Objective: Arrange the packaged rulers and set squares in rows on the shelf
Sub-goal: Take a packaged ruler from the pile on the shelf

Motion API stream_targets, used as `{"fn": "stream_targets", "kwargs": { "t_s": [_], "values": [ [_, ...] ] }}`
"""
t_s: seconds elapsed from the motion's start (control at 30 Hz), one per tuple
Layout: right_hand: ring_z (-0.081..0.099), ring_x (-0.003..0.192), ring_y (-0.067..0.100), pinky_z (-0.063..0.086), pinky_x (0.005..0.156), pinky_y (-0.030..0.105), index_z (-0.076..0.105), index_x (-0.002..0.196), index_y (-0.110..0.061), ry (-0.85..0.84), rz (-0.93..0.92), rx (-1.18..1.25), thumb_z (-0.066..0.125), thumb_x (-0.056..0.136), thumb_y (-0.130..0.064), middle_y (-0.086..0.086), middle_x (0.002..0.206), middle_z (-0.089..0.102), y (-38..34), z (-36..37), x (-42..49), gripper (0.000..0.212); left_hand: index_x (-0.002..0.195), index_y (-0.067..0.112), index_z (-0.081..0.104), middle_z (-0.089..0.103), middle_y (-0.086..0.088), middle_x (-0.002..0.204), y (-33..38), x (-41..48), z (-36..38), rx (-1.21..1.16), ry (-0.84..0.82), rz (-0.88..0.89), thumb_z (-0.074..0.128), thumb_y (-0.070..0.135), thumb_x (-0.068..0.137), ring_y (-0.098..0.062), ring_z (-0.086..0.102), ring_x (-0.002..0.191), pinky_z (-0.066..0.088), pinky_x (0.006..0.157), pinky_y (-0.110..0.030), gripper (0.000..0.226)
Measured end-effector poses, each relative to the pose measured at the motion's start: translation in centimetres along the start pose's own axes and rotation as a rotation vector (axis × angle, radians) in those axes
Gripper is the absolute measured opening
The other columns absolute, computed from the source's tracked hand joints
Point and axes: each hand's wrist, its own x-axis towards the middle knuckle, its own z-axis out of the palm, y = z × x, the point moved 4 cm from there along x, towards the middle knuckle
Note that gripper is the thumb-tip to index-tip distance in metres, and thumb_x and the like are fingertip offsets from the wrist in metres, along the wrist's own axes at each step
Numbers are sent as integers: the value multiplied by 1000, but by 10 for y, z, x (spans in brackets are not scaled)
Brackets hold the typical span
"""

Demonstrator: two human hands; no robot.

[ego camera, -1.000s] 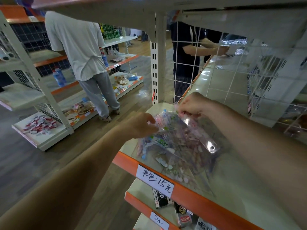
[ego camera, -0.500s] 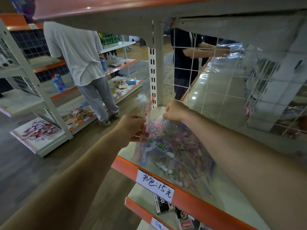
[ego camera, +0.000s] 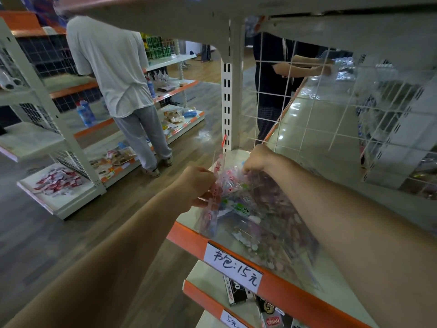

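Ruler-pkt pile [ego camera: 267,223] on shelf [ego camera: 186,237], L end.
L hand [ego camera: 196,185] pinches upright pkt [ego camera: 216,183]; R hand [ego camera: 256,159] curled onto pile, grip unclear.

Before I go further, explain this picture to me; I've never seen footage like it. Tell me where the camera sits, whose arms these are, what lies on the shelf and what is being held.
There is no machine here: a person wears a wide-angle camera on the head, looking forward and down, so the two bare arms are that person's own. The left hand pinches one clear packet, held on edge at the left end of the shelf. The right hand curls its grip onto the far end of a pile of packets, clear sleeves with colourful contents, lying on the shelf. A handwritten price label sticks to the shelf's orange front edge. Behind, a person in a white shirt faces another shelf.
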Motion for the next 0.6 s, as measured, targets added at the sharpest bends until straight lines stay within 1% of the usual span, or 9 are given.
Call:
{"fn": "stream_targets", "kwargs": {
  "t_s": [0.07, 0.17, 0.2, 0.3, 0.37, 0.43, 0.5, 0.57, 0.6],
  "values": [
    [44, 52, 13, 31, 30, 13, 49, 66, -3, 13, 2, -11, 71, 77, -4, 10, 74, 51, 7, -9, -2, 25, 100, 4, 61, 64, -14, 88, 2, 1, 1, 4, -11, -2, 51, 12, 97, -25, 62, 72, 53, 65, -34, 13],
    [45, 57, 17, 30, 34, 16, 46, 63, -8, 8, 2, -20, 65, 82, -6, 9, 73, 48, 17, -23, -9, 27, 101, 3, 61, 67, -13, 86, 6, -1, 5, 13, -25, 2, 51, 11, 96, -22, 62, 66, 51, 54, -28, 13],
    [44, 57, 18, 30, 35, 16, 46, 62, -9, -4, -6, -9, 64, 82, -5, 8, 70, 46, 20, -26, -10, 26, 100, 4, 61, 68, -13, 85, 7, -2, 6, 7, -32, 1, 51, 11, 96, -21, 63, 65, 52, 54, -27, 13],
    [40, 49, 15, 31, 40, 16, 56, 72, -7, -12, 52, 227, 68, 72, 3, 6, 60, 44, 37, -40, -14, 15, 98, 5, 60, 72, -12, 82, 12, -2, 11, -31, -52, -3, 51, 11, 96, -21, 65, 62, 55, 61, -29, 11],
    [40, 50, 12, 31, 45, 17, 62, 78, -10, -36, 37, 309, 69, 72, 2, 3, 57, 46, 44, -50, -19, 15, 97, 6, 60, 71, -9, 75, 16, -3, 14, -14, -45, 2, 51, 12, 96, -18, 63, 59, 52, 61, -27, 11],
    [46, 54, 10, 32, 50, 19, 63, 75, -13, -79, 25, 376, 69, 74, -3, 1, 57, 50, 47, -62, -27, 12, 97, 7, 60, 71, -6, 69, 18, -5, 17, 4, -48, 3, 51, 12, 95, -16, 63, 54, 50, 60, -26, 10],
    [55, 62, 9, 36, 53, 19, 62, 71, -15, -88, 21, 465, 67, 79, -7, 0, 64, 57, 51, -75, -35, 13, 99, 7, 59, 73, -8, 74, 19, -6, 20, 8, -69, 5, 51, 11, 95, -14, 62, 49, 48, 55, -23, 10],
    [60, 66, 10, 38, 55, 20, 61, 71, -15, -95, 10, 566, 63, 84, -7, -1, 68, 61, 55, -88, -43, 15, 102, 5, 59, 73, -11, 80, 21, -7, 24, 4, -76, 24, 51, 10, 95, -16, 63, 51, 48, 55, -23, 11],
    [62, 67, 10, 39, 55, 20, 61, 73, -15, -95, -1, 610, 62, 86, -8, -1, 68, 63, 56, -94, -47, 15, 102, 4, 58, 73, -11, 79, 24, -8, 26, -7, -78, 43, 51, 10, 95, -17, 63, 54, 49, 58, -26, 11]
  ]
}}
